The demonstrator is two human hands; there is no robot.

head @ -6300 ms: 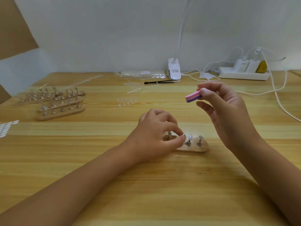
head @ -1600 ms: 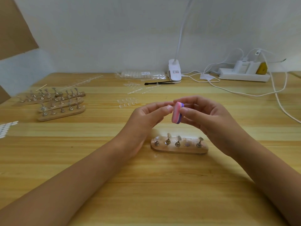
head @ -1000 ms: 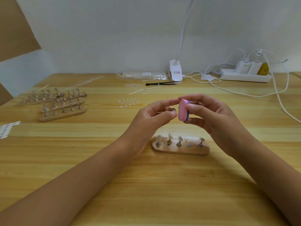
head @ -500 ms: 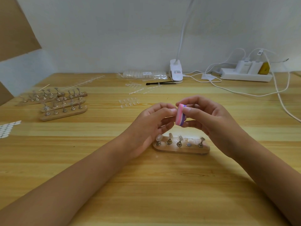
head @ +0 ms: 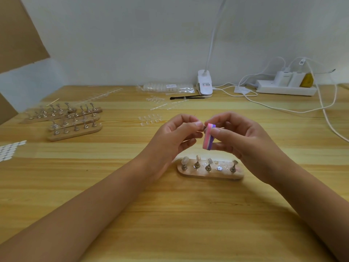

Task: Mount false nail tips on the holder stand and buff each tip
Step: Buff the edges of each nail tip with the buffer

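Buffer block (head: 208,137) gripped by right hand (head: 241,138) part-hides item (head: 203,128) pinched by left hand (head: 174,138), above holder stand (head: 209,174) on wooden table (head: 170,220).

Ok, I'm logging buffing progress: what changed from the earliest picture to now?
The left hand rose off the small wooden holder stand and now pinches a small piece, too small to identify, against the pink and purple buffer block. The right hand, gripping that block throughout, came down and inward to meet it. The stand and the spare wooden stands at the left stayed put.
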